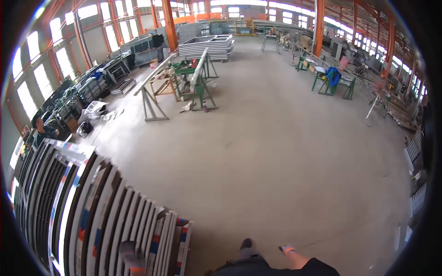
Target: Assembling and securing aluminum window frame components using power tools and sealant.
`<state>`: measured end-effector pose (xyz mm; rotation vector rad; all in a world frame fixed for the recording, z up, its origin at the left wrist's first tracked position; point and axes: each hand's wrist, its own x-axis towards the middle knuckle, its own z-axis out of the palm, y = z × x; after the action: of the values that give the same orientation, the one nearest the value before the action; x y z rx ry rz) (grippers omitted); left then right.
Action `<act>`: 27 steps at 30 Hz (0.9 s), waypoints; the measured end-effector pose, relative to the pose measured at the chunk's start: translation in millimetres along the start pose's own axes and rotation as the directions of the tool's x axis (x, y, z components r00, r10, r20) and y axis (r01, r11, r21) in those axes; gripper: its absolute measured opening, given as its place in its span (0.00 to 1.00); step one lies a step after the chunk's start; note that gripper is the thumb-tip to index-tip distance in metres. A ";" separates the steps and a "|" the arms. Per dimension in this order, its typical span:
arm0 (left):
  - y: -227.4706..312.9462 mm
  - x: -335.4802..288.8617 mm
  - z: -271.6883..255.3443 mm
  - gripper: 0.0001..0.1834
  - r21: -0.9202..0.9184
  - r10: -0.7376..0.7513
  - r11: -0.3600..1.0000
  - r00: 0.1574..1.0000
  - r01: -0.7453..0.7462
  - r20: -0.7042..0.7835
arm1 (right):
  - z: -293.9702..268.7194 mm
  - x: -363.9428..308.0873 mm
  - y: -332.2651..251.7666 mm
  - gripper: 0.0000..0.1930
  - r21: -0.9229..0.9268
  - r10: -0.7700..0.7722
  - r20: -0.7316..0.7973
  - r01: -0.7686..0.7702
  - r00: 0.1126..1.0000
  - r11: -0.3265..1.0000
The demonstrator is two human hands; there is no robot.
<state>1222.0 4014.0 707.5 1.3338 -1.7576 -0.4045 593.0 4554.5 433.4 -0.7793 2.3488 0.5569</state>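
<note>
Metal frames (pixel 103 216) stand in a row toward the floor's (pixel 258 161) left edge; left hand (pixel 130 255) is over them, right hand (pixel 287 250) well apart. Whether either hand's fingers grip cannot be determined. Handling the frames appears underway; the next move calls for secure edge contact.

A concrete floor (pixel 258 152) extends across the hall. Trestles (pixel 199 88) support two long pale beams (pixel 199 69). Behind them, near an orange column (pixel 169 27), stands a stack of pale grey frames (pixel 205 49). To the right, a blue cloth (pixel 332 76) hangs on a green bench (pixel 344 82). To the left, a black bag (pixel 84 129) lies beside crumpled clear plastic (pixel 95 109), near a dark-clothed person (pixel 42 131).
</note>
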 end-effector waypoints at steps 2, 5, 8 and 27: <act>33.4 -0.3 99.5 0.24 0.533 -0.129 0.825 0.857 -0.186 0.499 | -82.3 30.5 -66.7 0.27 0.494 0.058 0.039 -0.070 0.998 0.866; -6.2 -39.6 219.4 0.27 0.528 -0.627 0.777 0.344 0.342 0.700 | -196.6 113.1 -138.5 0.28 0.548 -0.024 -0.071 0.059 0.997 0.835; -31.5 -34.6 321.7 0.22 0.534 -0.651 0.746 0.267 0.399 0.710 | -316.8 176.1 -189.6 0.27 0.566 -0.165 -0.235 0.272 0.958 0.778; 186.6 624.8 1169.7 0.23 0.054 -0.132 0.979 0.410 0.198 0.902 | -592.7 574.3 -80.4 0.16 0.888 0.494 0.432 -0.451 0.755 -0.087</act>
<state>156.1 3247.2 444.5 1.3261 -2.4269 -1.5413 31.9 3945.7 480.0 0.7977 2.2269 -0.8811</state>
